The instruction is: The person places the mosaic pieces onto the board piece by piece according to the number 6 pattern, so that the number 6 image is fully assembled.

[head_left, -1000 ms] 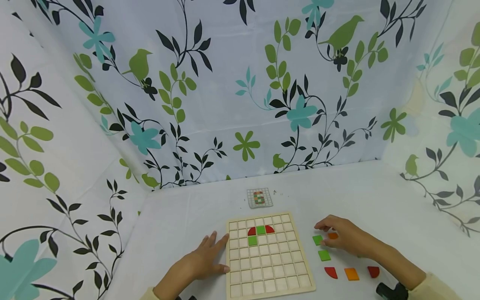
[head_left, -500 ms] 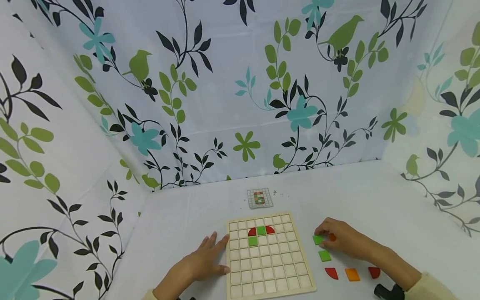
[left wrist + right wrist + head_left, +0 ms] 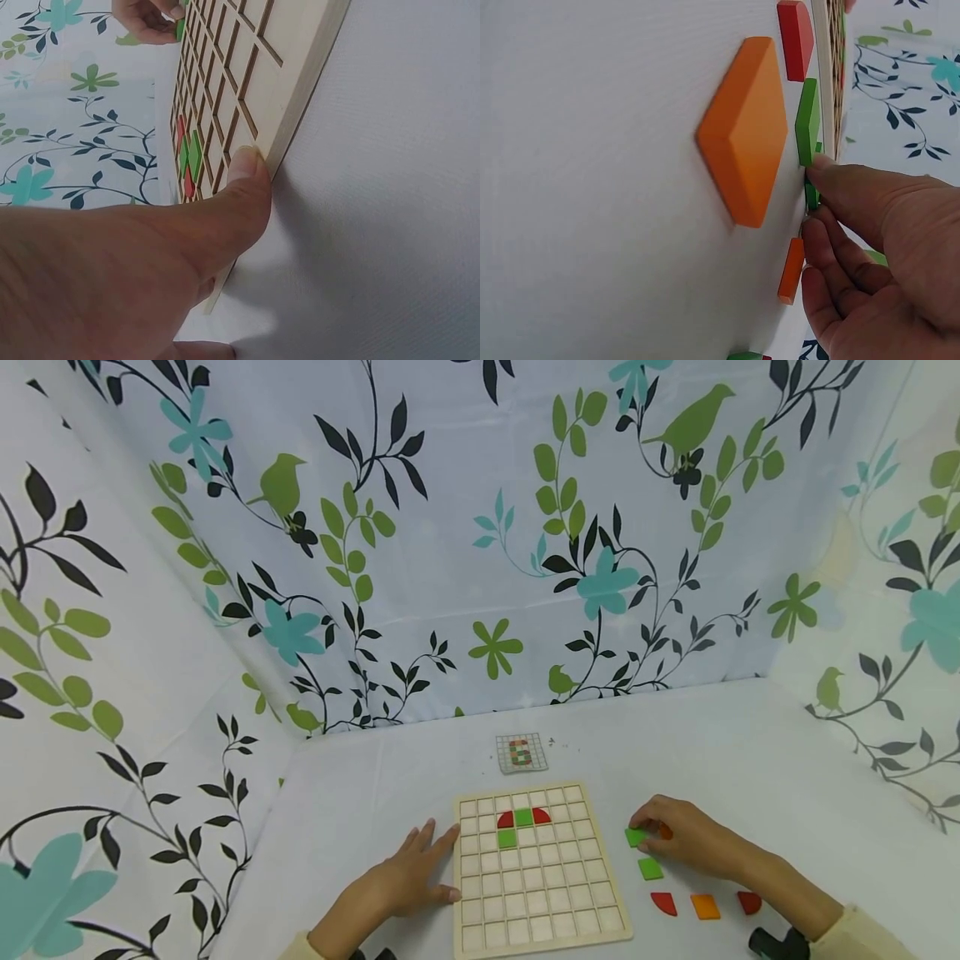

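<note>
A wooden grid board (image 3: 537, 927) lies on the white surface. In its cells sit two red quarter-round tiles (image 3: 542, 816) and two green square tiles (image 3: 507, 838). My left hand (image 3: 408, 877) rests at the board's left side, fingers spread, with the thumb (image 3: 244, 176) on the rim. To the right of the board, my right hand (image 3: 682, 835) pinches a green square tile (image 3: 635, 837) between thumb and fingers, low over the surface. Another green square tile (image 3: 650, 869) lies just in front of it. The fingers partly hide an orange tile (image 3: 791, 271).
Nearer me on the right lie a red quarter-round tile (image 3: 664, 903), an orange square tile (image 3: 705, 907) and another red tile (image 3: 749, 902). A small gridded pattern card (image 3: 521, 753) lies beyond the board. A patterned curtain (image 3: 450, 568) hangs behind.
My right hand's fingers have come together from a looser pose and now pinch the green tile. The left hand stays on the board's edge. The head view has shifted slightly.
</note>
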